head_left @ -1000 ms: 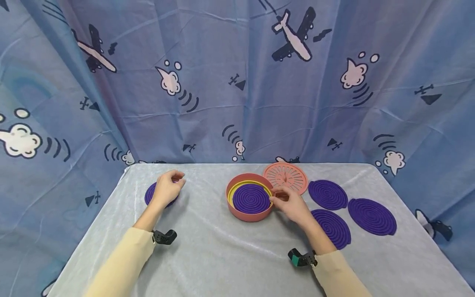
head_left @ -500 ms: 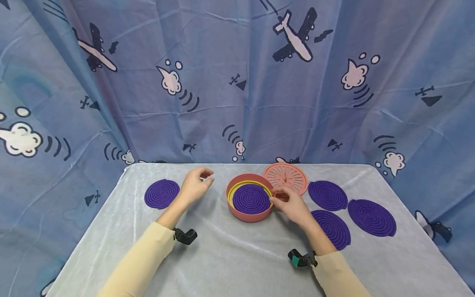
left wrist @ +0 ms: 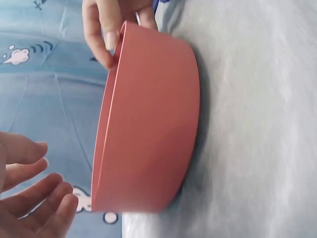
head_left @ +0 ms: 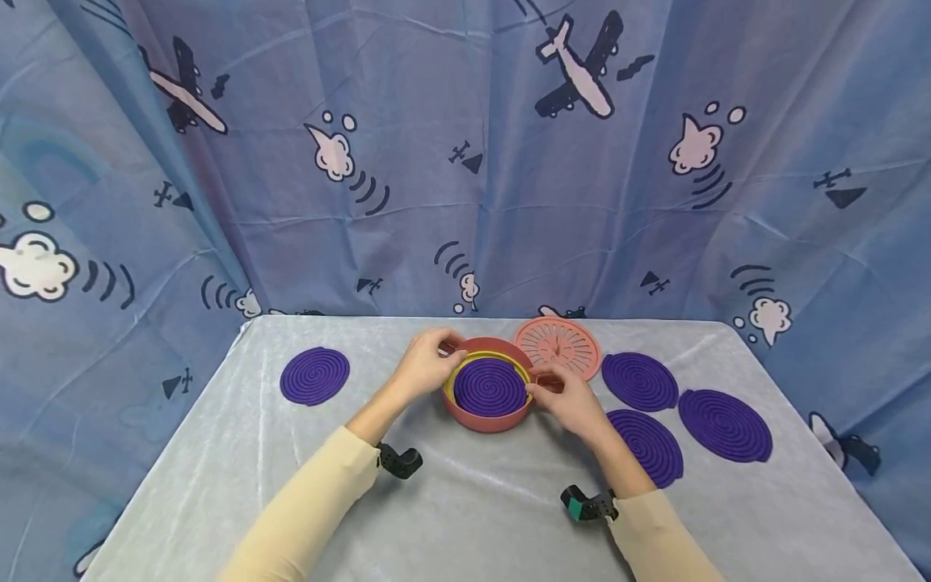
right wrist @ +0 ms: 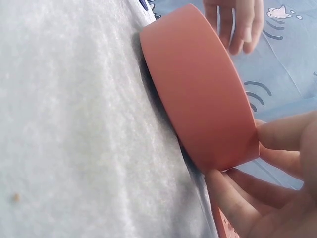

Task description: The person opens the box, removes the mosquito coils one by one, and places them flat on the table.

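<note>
A round coral-pink container (head_left: 480, 422) sits mid-table, with a yellow ring (head_left: 476, 356) just inside its wall and a purple spiral coaster (head_left: 490, 390) within that. My right hand (head_left: 570, 404) pinches the container's right rim; in the right wrist view the thumb lies at the rim and fingertips (right wrist: 216, 181) touch the lower wall. At the container's left side is my left hand (head_left: 427, 365), fingers relaxed and holding nothing. The left wrist view shows a gap between those fingers and the container wall (left wrist: 148, 119). The container's floor is hidden.
Behind the container's right side lies a slotted coral-pink lid (head_left: 558, 346). Several purple spiral coasters lie to the right, such as one coaster (head_left: 727, 425) farthest right. Another coaster (head_left: 315, 376) lies at left. A blue patterned curtain (head_left: 465, 162) hangs behind the table.
My left hand has moved right, from over the left coaster to the container's left side, uncovering that coaster. The right hand has stayed at the container's rim.
</note>
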Demonstrator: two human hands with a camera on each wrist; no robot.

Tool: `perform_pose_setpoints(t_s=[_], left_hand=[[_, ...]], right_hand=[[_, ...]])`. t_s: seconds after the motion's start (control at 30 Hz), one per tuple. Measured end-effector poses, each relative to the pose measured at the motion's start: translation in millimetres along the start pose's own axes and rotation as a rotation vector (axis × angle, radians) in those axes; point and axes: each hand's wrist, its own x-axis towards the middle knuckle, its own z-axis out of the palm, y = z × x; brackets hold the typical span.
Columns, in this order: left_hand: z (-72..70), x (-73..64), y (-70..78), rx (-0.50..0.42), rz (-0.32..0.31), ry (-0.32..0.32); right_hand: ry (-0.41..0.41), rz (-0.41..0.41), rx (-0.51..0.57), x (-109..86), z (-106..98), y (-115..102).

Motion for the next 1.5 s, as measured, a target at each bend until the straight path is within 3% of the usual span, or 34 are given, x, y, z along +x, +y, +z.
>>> perform_pose_setpoints(t_s=[0.27, 0.6, 0.93, 1.2, 1.5], left_hand=[[21.8, 9.9, 7.2, -0.03, -0.041, -0.074], [40.4, 23.1, 8.1, 0.036, -0.063, -0.083], [50.0, 26.7, 3.6, 0.054, -0.103, -0.139], [52.4, 24.9, 5.5, 0.131, -0.121, -0.195], [52.5, 24.5, 4.4, 0.113, -0.106, -0.182]], right_hand=[[-0.008, 0.0, 0.005, 0.6, -0.6, -1.9], [-0.017, 0.014, 0.005, -0.7, -1.6, -1.9], [-0.009, 0.004, 0.006, 0.4, -2.3, -1.2], [-0.012, 0.008, 0.005, -1.9, -1.1, -1.6], [-0.012, 0.009, -0.003, -1.9, -1.6, -1.8]])
